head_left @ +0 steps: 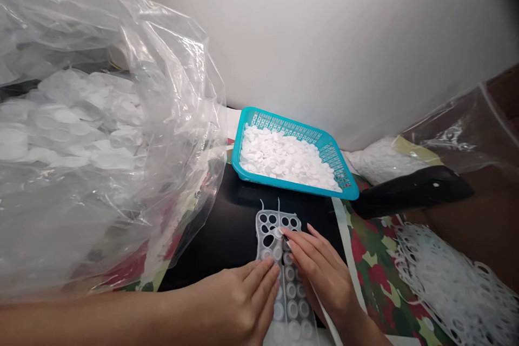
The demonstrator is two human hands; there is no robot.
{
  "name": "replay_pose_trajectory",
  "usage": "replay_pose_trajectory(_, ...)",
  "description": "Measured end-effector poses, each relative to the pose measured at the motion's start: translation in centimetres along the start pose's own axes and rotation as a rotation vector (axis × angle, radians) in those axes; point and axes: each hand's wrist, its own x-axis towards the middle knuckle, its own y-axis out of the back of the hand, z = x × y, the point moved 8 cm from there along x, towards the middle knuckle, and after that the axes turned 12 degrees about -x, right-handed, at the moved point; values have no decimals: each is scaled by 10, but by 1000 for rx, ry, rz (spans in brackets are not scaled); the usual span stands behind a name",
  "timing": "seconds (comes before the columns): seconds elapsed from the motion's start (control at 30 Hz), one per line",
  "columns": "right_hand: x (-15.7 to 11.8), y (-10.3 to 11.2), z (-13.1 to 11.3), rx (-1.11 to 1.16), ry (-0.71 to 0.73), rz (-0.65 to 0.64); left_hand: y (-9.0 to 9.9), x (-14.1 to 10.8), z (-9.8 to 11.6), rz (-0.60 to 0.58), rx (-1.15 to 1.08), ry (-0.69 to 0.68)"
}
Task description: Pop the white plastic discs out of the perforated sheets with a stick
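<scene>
**Pale Plastic Under Bare Fingers**

A smooth off-white wall [324, 38] rises behind a worktop [375, 265] covered in cloth printed with red and green patches, and a glossy black mat [219, 211] is laid over it. A teal plastic basket [292, 124] with latticed walls is set at the far edge of the mat, heaped with flat white discs [284, 157]. A bulging clear polythene bag [174, 92], crinkled and packed with similar rounds, is slumped along the left. A lacy heap of punched white plastic waste [450, 286] is piled at the lower right, and a long black object [413, 192] is laid just beyond it.

A translucent perforated plastic strip [290, 292] is laid on the mat, just in front of the basket. Its upper holes are empty, and rounds are seated in its lower ones. The left hand [239, 303] is spread flat, its open grip pressed on the strip. The right hand [320, 275] is angled across it, with fingertips [286, 232] on a single disc [278, 232] near the top; whether that disc is pinched cannot be told.
</scene>
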Motion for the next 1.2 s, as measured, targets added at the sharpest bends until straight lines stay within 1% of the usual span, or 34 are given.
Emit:
replay_pose_trajectory(0.1,3,0,-5,35,84,-31,2,2,-1,1,-49,26)
replay_pose_trajectory(0.17,4,0,-8,55,143,-61,4,5,-7,-20,-79,106)
replay_pose_trajectory(0.27,2,0,-9,58,184,-91,6,7,-16,-49,-62,231)
replay_pose_trajectory(0.43,0,0,-11,26,194,-107,4,8,-17,-103,-45,228)
replay_pose_trajectory(0.67,5,3,-7,-25,109,-29,4,12,-21,-140,-111,230)
replay_pose_trajectory(0.77,7,6,-1,-46,48,9,5,11,-21,-147,-132,217)
replay_pose_trajectory(0.83,10,12,8,-66,-12,56,4,10,-20,-148,-142,213)
replay_pose_trajectory(0.97,11,35,28,-145,-114,195,1,9,-20,-139,-169,221)
replay_pose_trajectory(1.0,10,39,32,-151,-120,201,1,8,-20,-142,-186,224)
replay_pose_trajectory(1.03,9,40,33,-128,-92,172,0,8,-21,-147,-205,231)
replay_pose_trajectory(1.13,2,32,24,-7,55,7,1,7,-26,-161,-253,280)
replay_pose_trajectory(1.2,-3,30,18,49,115,-46,3,5,-30,-144,-253,321)
